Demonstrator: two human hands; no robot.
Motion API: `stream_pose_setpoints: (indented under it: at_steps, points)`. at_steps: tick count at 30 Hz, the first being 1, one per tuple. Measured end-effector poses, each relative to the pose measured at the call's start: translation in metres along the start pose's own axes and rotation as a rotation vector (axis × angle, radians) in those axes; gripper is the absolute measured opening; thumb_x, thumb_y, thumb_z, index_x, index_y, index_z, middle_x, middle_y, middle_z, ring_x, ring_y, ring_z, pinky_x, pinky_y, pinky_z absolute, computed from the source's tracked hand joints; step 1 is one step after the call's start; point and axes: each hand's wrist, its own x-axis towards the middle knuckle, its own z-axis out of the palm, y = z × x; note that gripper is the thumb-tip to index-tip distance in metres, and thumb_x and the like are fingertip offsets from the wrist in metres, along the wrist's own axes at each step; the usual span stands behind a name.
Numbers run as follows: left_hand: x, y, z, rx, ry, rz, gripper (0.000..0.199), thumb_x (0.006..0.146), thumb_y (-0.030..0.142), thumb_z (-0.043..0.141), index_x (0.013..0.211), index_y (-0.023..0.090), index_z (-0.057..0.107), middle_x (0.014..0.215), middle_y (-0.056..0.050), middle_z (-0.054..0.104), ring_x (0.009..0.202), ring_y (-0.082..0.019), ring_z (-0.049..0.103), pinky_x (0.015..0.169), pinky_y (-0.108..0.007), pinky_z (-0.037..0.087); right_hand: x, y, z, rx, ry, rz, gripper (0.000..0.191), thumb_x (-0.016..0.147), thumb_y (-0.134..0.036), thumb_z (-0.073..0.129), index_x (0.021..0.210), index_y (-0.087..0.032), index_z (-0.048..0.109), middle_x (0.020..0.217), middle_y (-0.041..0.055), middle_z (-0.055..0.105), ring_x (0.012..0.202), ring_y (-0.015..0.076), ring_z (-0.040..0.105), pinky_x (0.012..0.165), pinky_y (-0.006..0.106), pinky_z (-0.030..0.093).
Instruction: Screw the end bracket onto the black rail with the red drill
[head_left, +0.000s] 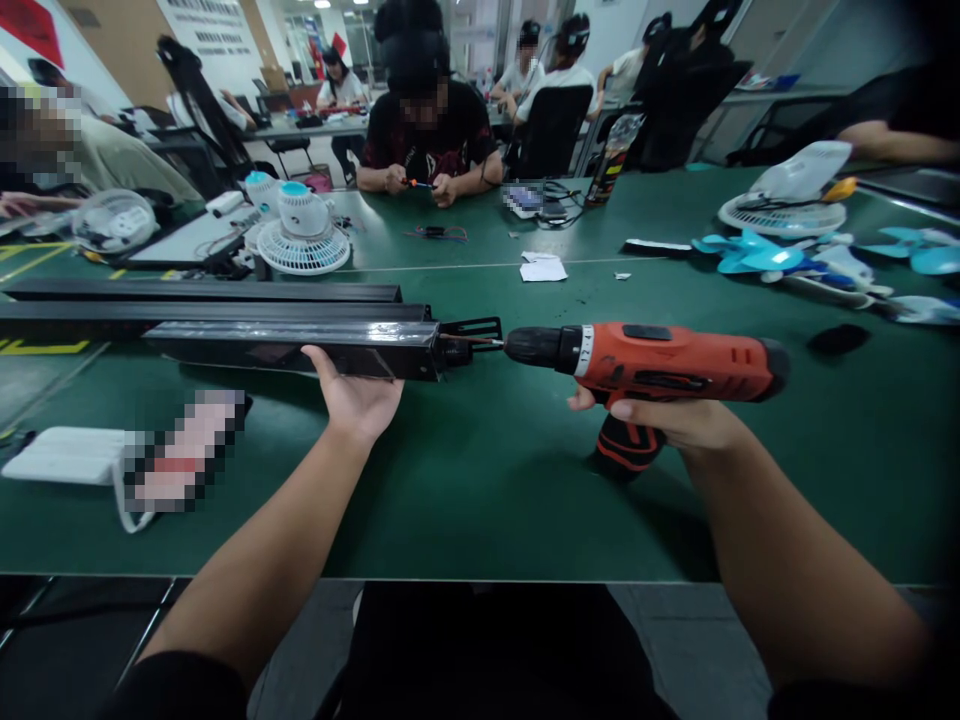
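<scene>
My left hand [358,402] supports a long black rectangular bar [247,352] from below, thumb against its near side and the other fingers hidden beneath. Shiny clear film covers part of the bar's top. From its right end stick out a slotted black bracket [474,327] and a dark round fitting [455,351]. My right hand [675,420] is wrapped around the grip of a red and black cordless drill [682,355]. The drill points left, and the tip of its bit is at the bracket's end; whether it touches a screw I cannot make out.
Two more black bars [202,292] lie behind the held one. A phone [191,450] and a white power bank [67,455] rest at the left. Fan parts, such as a white grille [304,245] and blue blades [750,253], stand farther back. A person [427,120] works opposite.
</scene>
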Motion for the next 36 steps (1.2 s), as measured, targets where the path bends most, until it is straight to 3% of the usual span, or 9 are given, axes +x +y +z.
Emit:
stream_pose_setpoints:
  at_steps: [6,12,19,27,36]
  points:
    - [0.0025,0.0005,-0.0036,-0.031,-0.026,-0.021,0.085,0.104,0.092,0.057,0.166,0.035,0.067,0.152,-0.009,0.082,0.152,-0.035,0.071,0.12,-0.044,0.061,0.0006,-0.0014,-0.0002,-0.004,-0.013,-0.016,0.027,0.097,-0.038,0.097,0.12,-0.026,0.09,0.101,0.0073,0.092,0.095,0.0271,0.089,0.096,0.044,0.077]
    - [-0.0011,-0.0004,0.0019,-0.005,0.006,0.005,0.086,0.104,0.093,0.054,0.164,0.033,0.069,0.151,-0.01,0.083,0.153,-0.035,0.07,0.12,-0.044,0.061,0.001,-0.004,0.0016,0.018,-0.014,-0.013,0.026,0.097,-0.033,0.097,0.121,-0.028,0.09,0.101,0.0049,0.093,0.095,0.0235,0.09,0.096,0.037,0.076]
    - [-0.0027,-0.0001,0.001,0.01,-0.016,0.004,0.086,0.103,0.093,0.058,0.167,0.036,0.066,0.154,-0.009,0.081,0.154,-0.034,0.069,0.122,-0.043,0.06,-0.0006,-0.008,0.0042,0.014,0.028,0.05,0.034,0.093,-0.033,0.099,0.126,-0.031,0.089,0.101,0.0046,0.094,0.094,0.0278,0.091,0.096,0.045,0.077]
    - [-0.0044,0.0004,0.0048,0.017,0.029,0.008,0.088,0.104,0.094,0.052,0.166,0.032,0.068,0.153,-0.01,0.082,0.156,-0.035,0.067,0.121,-0.043,0.061,-0.0008,-0.007,0.0042,0.024,0.028,0.051,0.034,0.094,-0.031,0.098,0.126,-0.03,0.089,0.101,0.0049,0.094,0.095,0.0276,0.091,0.097,0.044,0.077]
    - [0.0008,0.0002,-0.0022,-0.015,-0.023,-0.009,0.085,0.104,0.093,0.056,0.166,0.036,0.067,0.152,-0.008,0.082,0.154,-0.035,0.07,0.123,-0.045,0.061,-0.0016,-0.0087,0.006,0.011,0.043,0.055,0.033,0.094,-0.031,0.098,0.126,-0.029,0.089,0.1,0.0047,0.093,0.094,0.0278,0.09,0.095,0.044,0.077]
